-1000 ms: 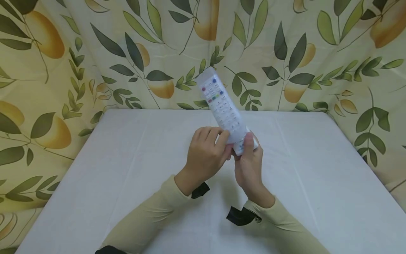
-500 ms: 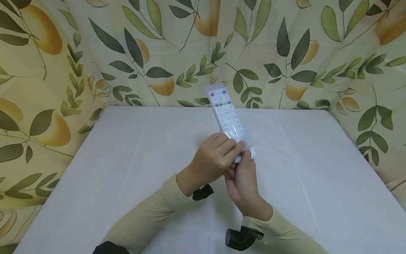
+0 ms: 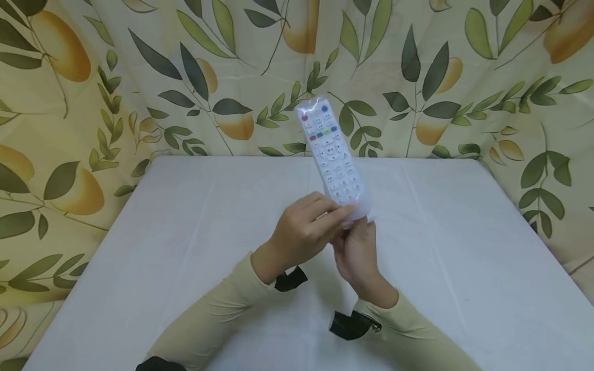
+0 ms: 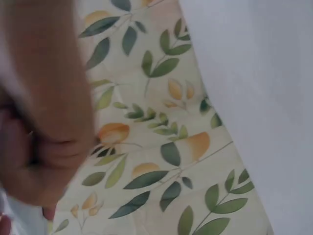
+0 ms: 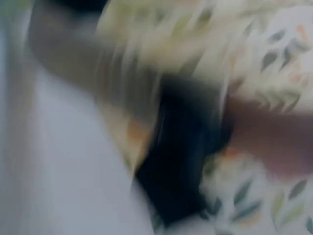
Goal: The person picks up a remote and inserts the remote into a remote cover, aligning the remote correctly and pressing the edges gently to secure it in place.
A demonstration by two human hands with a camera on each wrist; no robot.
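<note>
Remote control: one, white [image 3: 331, 154], raised above the surface [image 3: 464, 247], tilted with its top end leaning to the left, the keys facing the head camera.
Keys: one red at the upper left corner, one blue at the upper right, a row of four coloured ones below, then many white ones with dark marks.
Clear plastic cover: one [image 3: 365, 202], around the remote control, loose and shiny at its lower end.
Hands: two, both at the lower end of the remote control.
Left hand: [image 3: 301, 229] fingers bent and nearly closed, pinching the covered lower end.
Right hand: [image 3: 357, 252] fingers folded in under the same end; it seems to grip the remote control there, though the left fingers hide part of the hold.
Sleeves: two, pale green, left [image 3: 209, 314] and right [image 3: 408, 330].
Black wrist pieces: two, one by the left wrist [image 3: 291, 279], one by the right [image 3: 352, 325].
Dark rounded thing: one [image 3: 160, 364], at the bottom edge by the left sleeve, cut off.
Surface: one, covered in white.
Patterned cloth: [image 3: 297, 77] leaves and orange fruit, behind the surface and along its sides.
In the way: left fingers over the lowest keys; a blurred black piece across the right wrist view.
</note>
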